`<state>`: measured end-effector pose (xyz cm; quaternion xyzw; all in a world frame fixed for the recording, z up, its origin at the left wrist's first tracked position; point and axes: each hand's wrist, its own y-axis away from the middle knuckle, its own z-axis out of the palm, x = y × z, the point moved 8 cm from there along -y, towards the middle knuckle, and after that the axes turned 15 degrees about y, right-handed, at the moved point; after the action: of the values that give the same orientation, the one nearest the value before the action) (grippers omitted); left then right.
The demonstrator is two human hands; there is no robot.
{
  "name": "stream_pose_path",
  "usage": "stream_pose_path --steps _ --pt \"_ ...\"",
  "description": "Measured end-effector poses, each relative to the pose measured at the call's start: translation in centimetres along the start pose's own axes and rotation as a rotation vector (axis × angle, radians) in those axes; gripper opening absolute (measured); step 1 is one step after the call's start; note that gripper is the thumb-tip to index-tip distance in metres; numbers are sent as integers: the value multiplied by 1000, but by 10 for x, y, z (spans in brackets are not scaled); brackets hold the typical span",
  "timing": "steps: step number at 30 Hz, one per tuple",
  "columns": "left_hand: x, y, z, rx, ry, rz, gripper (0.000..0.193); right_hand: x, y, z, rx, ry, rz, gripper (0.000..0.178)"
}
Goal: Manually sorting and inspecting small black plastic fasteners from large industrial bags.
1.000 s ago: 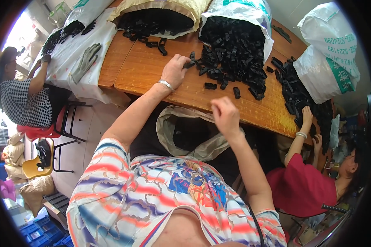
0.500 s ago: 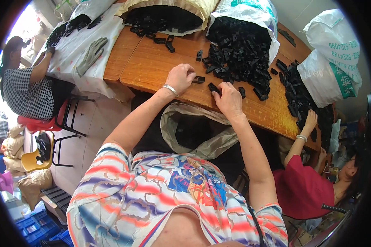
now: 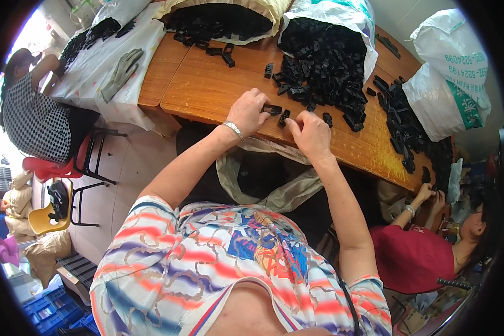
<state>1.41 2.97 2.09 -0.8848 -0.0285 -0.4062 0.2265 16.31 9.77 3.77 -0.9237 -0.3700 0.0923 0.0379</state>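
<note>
My left hand point(image 3: 248, 113) is closed on a small black plastic part point(image 3: 273, 110) over the front edge of the wooden table point(image 3: 218, 84). Close beside it, my right hand point(image 3: 310, 134) pinches a second black plastic piece point(image 3: 284, 117) between thumb and fingers. The two pieces are nearly end to end; whether they touch I cannot tell. Just past my right fingers lies a loose black part point(image 3: 327, 119). Beyond both hands, a heap of similar black parts point(image 3: 325, 73) spills from a white sack point(image 3: 369, 61). Below the table edge, an open beige sack point(image 3: 228, 185) hangs at my lap.
A tan sack of black parts point(image 3: 221, 25) lies at the back. On the right are more black pieces point(image 3: 395, 120), a white and green sack point(image 3: 431, 106) and a co-worker in red point(image 3: 414, 255). Another person point(image 3: 36, 117) sits left, near a grey glove point(image 3: 120, 75).
My hands have drawn closer together, bringing the two black parts near each other. The right-hand piece has turned more upright. The co-worker on the right has pulled a hand back from the pile.
</note>
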Motion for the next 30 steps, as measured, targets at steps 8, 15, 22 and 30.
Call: stream_pose_path --steps 8,15,22,30 --pt "-9 1 -9 1 -5 -43 23 -21 0 -8 231 -25 -434 24" --pt "-17 3 -10 2 42 -41 24 -13 -13 1 71 -86 -328 22" --pt "-19 0 -10 -18 57 -36 24 -24 -27 -11 197 -342 -245 21" --pt "-23 -1 -6 -27 60 -64 23 -38 -33 9 234 -241 -261 21"
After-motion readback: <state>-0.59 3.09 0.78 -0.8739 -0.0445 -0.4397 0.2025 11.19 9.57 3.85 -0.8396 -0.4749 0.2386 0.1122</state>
